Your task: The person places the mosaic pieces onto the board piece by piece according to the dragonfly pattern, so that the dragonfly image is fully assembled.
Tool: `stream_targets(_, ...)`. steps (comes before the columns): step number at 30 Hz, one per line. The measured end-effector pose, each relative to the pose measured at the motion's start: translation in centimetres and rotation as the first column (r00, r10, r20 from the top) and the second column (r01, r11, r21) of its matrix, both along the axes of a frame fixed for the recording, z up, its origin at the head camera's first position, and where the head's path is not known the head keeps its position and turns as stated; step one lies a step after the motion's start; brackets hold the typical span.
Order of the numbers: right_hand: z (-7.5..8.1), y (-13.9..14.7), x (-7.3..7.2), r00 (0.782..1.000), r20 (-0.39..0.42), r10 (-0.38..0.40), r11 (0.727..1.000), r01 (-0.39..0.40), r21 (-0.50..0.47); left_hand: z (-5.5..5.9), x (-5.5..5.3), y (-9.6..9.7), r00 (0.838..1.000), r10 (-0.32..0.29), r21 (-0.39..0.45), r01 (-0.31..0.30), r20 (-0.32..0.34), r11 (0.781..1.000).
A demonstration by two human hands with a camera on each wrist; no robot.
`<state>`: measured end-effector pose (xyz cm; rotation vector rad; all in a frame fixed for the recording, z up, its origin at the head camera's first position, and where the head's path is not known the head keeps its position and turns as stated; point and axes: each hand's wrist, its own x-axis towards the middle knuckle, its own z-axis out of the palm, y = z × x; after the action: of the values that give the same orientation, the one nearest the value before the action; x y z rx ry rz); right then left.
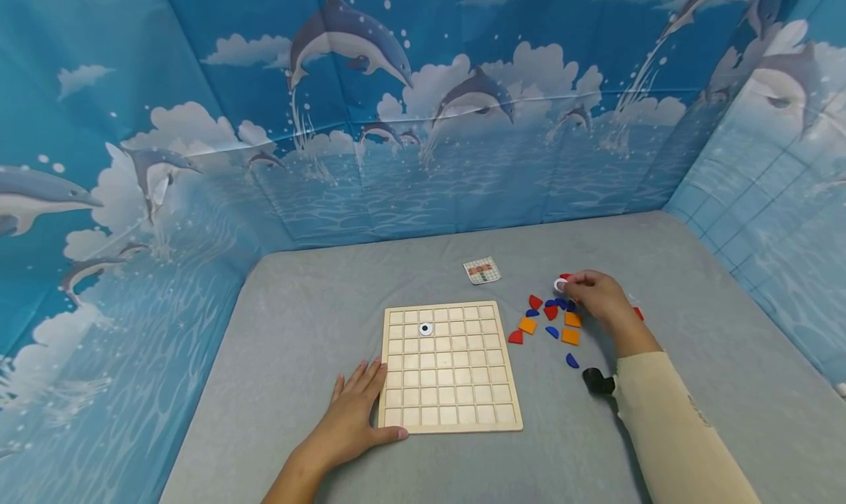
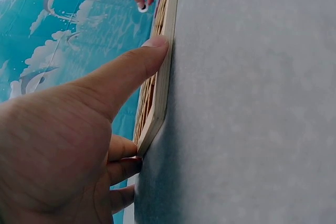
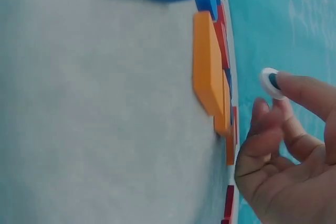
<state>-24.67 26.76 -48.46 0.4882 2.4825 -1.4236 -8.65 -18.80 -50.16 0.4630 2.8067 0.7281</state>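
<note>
A wooden board with a grid of square cells lies flat on the table. My left hand rests at its near left corner, fingers spread along the left side and thumb against the front edge. One white disc with a black dot sits in a cell toward the upper left. Above the scattered pieces, my right hand pinches another white disc with a dark centre between thumb and finger. Below it lie orange squares, red wedge pieces and blue half-round pieces.
A small printed pattern card lies beyond the board's far right corner. Near the right sleeve is a black object. The grey-covered table is bordered by a dolphin-print curtain at the back and sides.
</note>
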Motion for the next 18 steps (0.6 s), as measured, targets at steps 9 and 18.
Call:
stream_targets(9, 0.8, -1.0, 0.8, 0.994, -0.102, 0.036, 0.998, -0.042, -0.054, 0.0, -0.1, 0.0, 1.0, 0.006, 0.0, -0.006, -0.006, 1.0)
stream_targets(18, 1.6, -2.7, 1.4, 0.98, -0.176, 0.096, 0.988, -0.115, -0.1, -0.2, -0.1, 0.0, 1.0, 0.006, -0.005, -0.006, -0.002, 1.0)
